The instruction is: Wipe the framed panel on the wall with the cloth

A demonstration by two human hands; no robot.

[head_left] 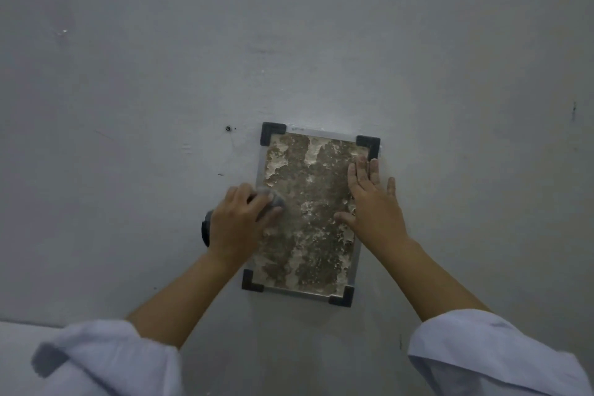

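Wall, far left: pale grey wall with a small bright fleck high up; a lighter band runs along its bottom left edge.
Left sleeve: white sleeve pushed up the forearm, a dark patch on it near the frame edge.
Screw hole: a small dark hole in the wall just left of the panel's top corner, with faint scratches under it.
Left hand: left hand curled round a grey cloth, holding it against the panel's left edge at mid-height; more dark cloth bulges out behind the wrist.
Panel: framed panel hangs slightly tilted on the wall, mottled brown and whitish, with a thin metal rim and black corner caps.
Right hand: right hand lies flat with straight fingers on the panel's right side, fingertips near the top right cap, holding nothing.
Room: bare wall on every side of the panel.
Writing: a faint mark on the top rim, too small to read.
Right sleeve: white sleeve.
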